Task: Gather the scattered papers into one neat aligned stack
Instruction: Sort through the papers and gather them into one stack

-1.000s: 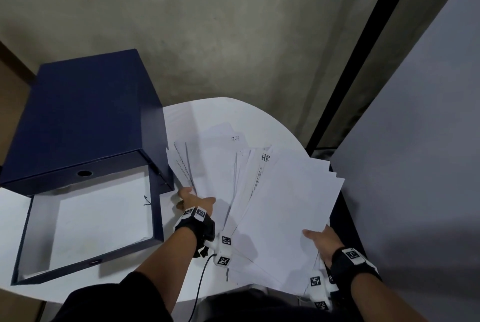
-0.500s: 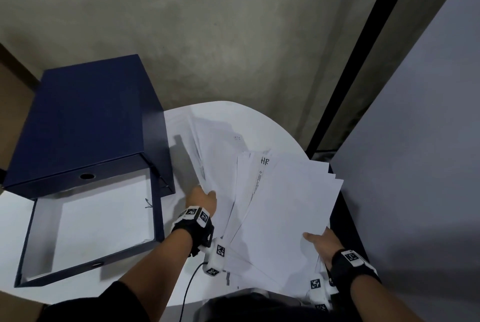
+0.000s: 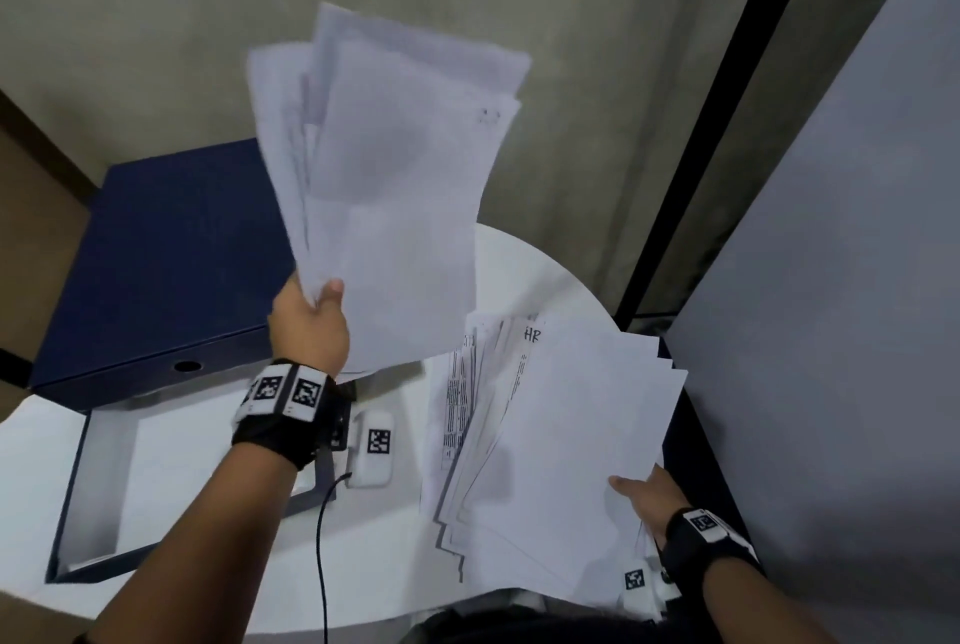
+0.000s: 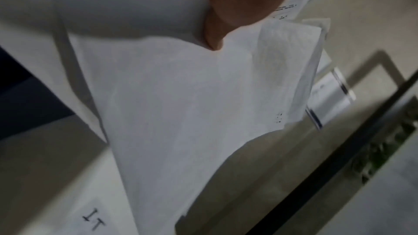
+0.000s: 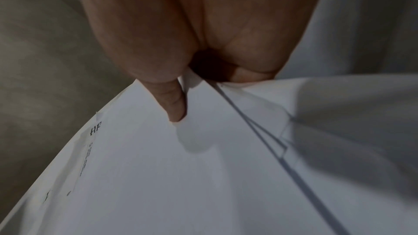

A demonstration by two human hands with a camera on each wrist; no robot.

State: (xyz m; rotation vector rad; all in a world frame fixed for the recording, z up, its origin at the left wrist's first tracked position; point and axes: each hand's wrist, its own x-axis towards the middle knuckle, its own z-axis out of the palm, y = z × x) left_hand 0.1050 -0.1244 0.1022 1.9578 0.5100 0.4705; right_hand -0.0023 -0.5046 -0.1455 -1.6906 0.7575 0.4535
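Left hand: raised above the bench, thumb and fingers pinching the lower corner of a loose sheaf of white sheets; the sheaf stands nearly upright in the air, fanned and unaligned at its top edges, clear of the bench. Right hand: at the near right corner of the bench, thumb on top and fingers beneath, pinching the near edge of a second pile; this pile lies fanned across the right side of the bench, its sheets offset, one marked "HR" at its far end. Box file: dark blue, at the left edge of the bench, its lid open toward the near side. Both wrists wear black bands with printed markers.
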